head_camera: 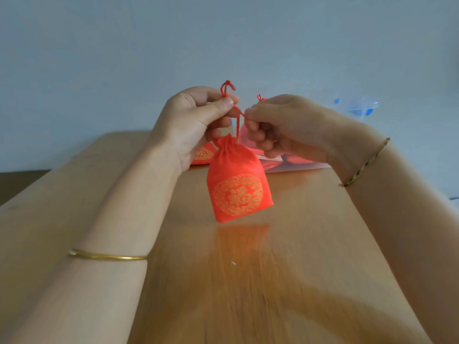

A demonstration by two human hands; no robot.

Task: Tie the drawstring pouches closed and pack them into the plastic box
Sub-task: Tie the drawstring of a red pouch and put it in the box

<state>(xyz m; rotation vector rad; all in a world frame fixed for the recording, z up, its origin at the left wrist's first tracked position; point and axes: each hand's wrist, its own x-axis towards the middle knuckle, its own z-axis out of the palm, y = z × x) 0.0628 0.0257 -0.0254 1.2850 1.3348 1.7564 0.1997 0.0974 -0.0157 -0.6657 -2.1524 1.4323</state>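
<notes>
Left hand (196, 125): fingers (223, 105) pinch red drawstring (238, 126) between thumb and forefinger, loop poking up above them. Right hand (280, 127): fingertips pinch other strand just right of left thumb, remaining fingers curled.

Red pouch (237, 184), gold medallion print, hangs straight below fingers, mouth gathered. Own weight likely keeps cord taut for knotting. Cannot tell if base touches table (248, 281).

Second red pouch (202, 153) lies behind left fingers, probably awaiting its turn. Plastic box (357, 108), blurred, sits well right of right fingers.

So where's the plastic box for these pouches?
In the head view the plastic box sits far back on the right, blurry, clear with blue parts, beyond the right hand.
</notes>
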